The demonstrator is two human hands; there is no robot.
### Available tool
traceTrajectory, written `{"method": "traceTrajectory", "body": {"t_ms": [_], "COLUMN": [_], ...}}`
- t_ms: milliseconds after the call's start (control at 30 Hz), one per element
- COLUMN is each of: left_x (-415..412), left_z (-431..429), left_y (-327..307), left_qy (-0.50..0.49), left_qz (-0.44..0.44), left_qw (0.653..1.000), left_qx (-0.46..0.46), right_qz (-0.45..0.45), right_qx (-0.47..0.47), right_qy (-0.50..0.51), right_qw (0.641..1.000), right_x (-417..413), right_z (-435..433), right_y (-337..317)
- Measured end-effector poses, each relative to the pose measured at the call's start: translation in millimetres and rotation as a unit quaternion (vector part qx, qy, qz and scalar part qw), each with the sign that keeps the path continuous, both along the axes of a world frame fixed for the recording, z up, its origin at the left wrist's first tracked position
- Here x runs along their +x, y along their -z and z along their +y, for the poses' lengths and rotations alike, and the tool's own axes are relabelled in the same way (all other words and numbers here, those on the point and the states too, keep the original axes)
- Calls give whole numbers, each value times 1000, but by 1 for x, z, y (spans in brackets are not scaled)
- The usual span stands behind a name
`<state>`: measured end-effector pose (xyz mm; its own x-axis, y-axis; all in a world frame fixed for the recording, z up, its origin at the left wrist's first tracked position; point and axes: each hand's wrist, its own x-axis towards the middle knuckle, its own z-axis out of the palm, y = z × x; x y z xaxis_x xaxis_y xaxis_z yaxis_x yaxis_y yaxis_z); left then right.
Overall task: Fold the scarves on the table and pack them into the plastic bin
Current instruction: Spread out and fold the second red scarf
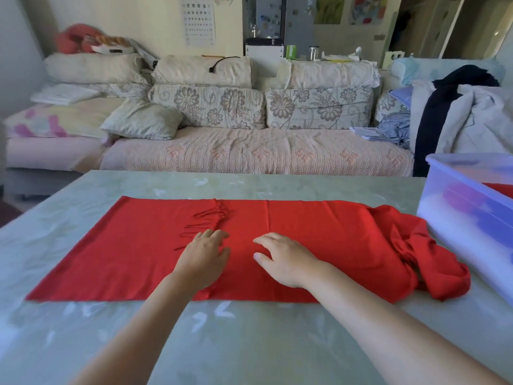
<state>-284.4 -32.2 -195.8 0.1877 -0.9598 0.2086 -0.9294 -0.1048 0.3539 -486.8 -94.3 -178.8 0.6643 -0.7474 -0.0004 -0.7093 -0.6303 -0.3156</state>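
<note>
1. The scarf [319, 240] is red and lies spread lengthwise across the table [83, 343] in front of me, flat so that its edges can be matched for a fold.
2. The fringe [211, 218] lies near the scarf's middle because the left end is doubled over onto it. The tassels sit just beyond my left fingertips.
3. My left hand [204, 259] lies palm down on the doubled layer, fingers loosely spread and gripping nothing. I judge that it presses the layer flat and keeps it from sliding.
4. My right hand [286, 261] is beside the left but apart from it, fingers arched with the tips on the cloth, likewise holding nothing. It is probably smoothing the cloth.
5. The bunched end [433, 262], on the right, lies crumpled close against the bin and is not yet folded.
6. The bin [458, 218] is translucent plastic and stands at the table's right side, near enough for packing. A strip of red shows inside, which I cannot identify.
</note>
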Motion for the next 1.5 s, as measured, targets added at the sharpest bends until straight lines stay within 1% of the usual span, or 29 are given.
{"method": "traceTrajectory", "body": {"t_ms": [100, 200, 400, 500, 567, 667, 867, 1000, 1100, 1200, 1267, 1333, 1400, 1500], "left_x": [64, 114, 184, 221, 241, 262, 285, 286, 287, 283, 275, 262, 245, 210], "left_z": [24, 44, 61, 75, 82, 92, 104, 101, 97, 91, 85, 79, 70, 56], "left_y": [1, 7, 4, 9, 13, 18, 24, 20, 16, 10, 3, -9, -25, -47], "left_qy": [-75, -123, -157, -190, -220, -230, -287, -323, -344, -340, -318, -284, -239, -167], "left_qz": [-1, -8, -3, 21, 37, 59, 72, 78, 86, 90, 111, 131, 151, 170], "left_qw": [997, 992, 988, 982, 975, 971, 952, 939, 928, 929, 938, 948, 958, 971], "left_qx": [2, 2, 0, 15, 27, 42, 74, 90, 112, 112, 83, 59, 43, 10], "right_qz": [7, 12, 33, 55, 60, 83, 135, 173, 157, 147, 130, 96, 64, 10], "right_qx": [-2, -18, -48, -65, -74, -112, -200, -212, -219, -215, -208, -200, -190, -169], "right_qy": [-40, -70, -117, -136, -139, -149, -208, -257, -256, -250, -239, -228, -213, -166], "right_qw": [999, 997, 991, 987, 986, 979, 948, 927, 928, 933, 939, 948, 956, 972], "right_x": [63, 129, 254, 311, 345, 392, 465, 484, 488, 477, 460, 435, 404, 348], "right_z": [2, -1, -9, -17, -25, -39, -64, -80, -91, -101, -107, -115, -124, -140], "right_y": [1, 1, 6, 7, 8, 9, 10, 18, 24, 19, 8, -5, -18, -35]}}
